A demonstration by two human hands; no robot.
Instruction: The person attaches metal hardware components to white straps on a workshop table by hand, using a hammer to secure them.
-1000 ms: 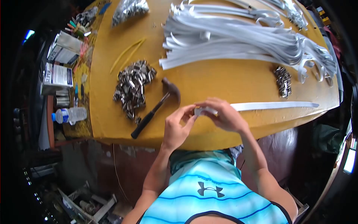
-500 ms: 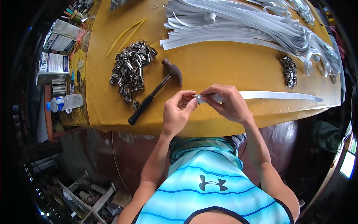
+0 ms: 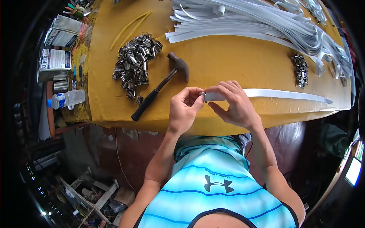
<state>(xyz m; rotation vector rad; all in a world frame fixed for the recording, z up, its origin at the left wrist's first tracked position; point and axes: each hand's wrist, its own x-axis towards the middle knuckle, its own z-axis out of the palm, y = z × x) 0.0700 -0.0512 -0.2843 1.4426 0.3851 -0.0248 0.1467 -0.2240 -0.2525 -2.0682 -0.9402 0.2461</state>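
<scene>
My left hand [image 3: 183, 110] pinches a small shiny metal clasp [image 3: 203, 95] between thumb and fingertips, at the near end of a white flat strap [image 3: 281, 93]. The strap runs right along the table, passing behind my right hand [image 3: 238, 104]. That hand has its thumb spread away from the fingers; its index fingertip reaches the strap beside the clasp. A claw hammer [image 3: 153, 97] with a black grip lies left of my hands. Beyond it is a heap of metal clasps [image 3: 134, 60]. How the strap sits inside the clasp is too small to tell.
A bundle of white straps [image 3: 243, 28] spreads over the far side of the yellow table [image 3: 228, 60]. A smaller heap of metal parts [image 3: 300, 70] lies at right. Along the left edge stand a plastic bottle [image 3: 70, 99], tins [image 3: 56, 59] and a yellow strip [image 3: 131, 28].
My right thumb has moved off the strap end and spread away from the fingers. My left hand keeps its pinch on the clasp. The camera view has shifted slightly.
</scene>
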